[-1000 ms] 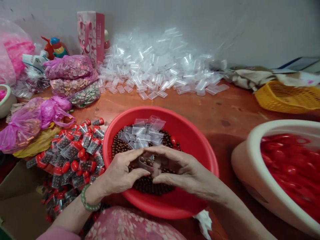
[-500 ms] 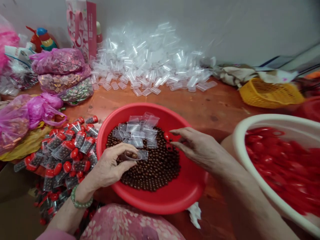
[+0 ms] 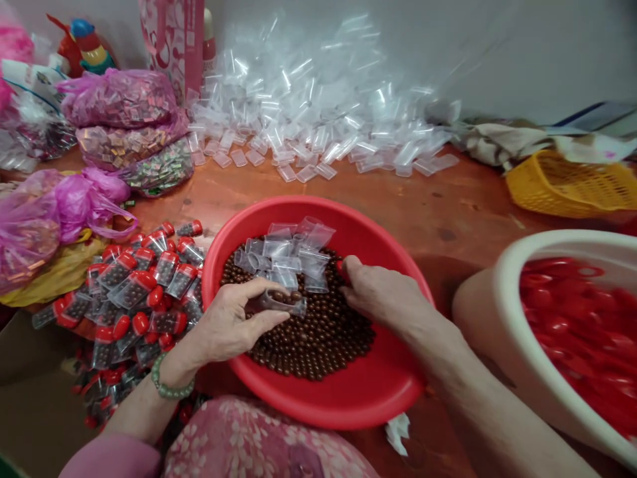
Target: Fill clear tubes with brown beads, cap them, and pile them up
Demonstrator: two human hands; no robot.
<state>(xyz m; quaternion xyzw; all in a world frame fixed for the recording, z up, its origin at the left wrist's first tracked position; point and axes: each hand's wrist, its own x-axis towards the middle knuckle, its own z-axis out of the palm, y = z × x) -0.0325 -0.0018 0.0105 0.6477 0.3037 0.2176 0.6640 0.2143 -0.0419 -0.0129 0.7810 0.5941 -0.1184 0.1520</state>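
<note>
My left hand [image 3: 243, 315] is closed around a clear plastic container [image 3: 298, 306], tilted on its side with a few brown balls in it. Beneath it, a red basin [image 3: 398, 392] holds a heap of small brown balls [image 3: 303, 352]. Several clear containers [image 3: 286, 255] lie on the heap. Over the basin's right half, my right hand [image 3: 373, 292] has its fingers curled at a small red plastic piece [image 3: 340, 265]. Most of that piece is hidden behind the fingers, and its shape cannot be made out.
Red-capped filled containers [image 3: 124, 285] pile up at left, near pink bags [image 3: 119, 99]. Many clear containers [image 3: 318, 113] are heaped along the wall. At right stand a white tub [image 3: 502, 292] of red plastic pieces [image 3: 572, 325] and a yellow basket [image 3: 562, 186].
My right hand's fingers have curled in and down over the red piece, which showed more before. My left hand still holds its container. The view has shifted slightly.
</note>
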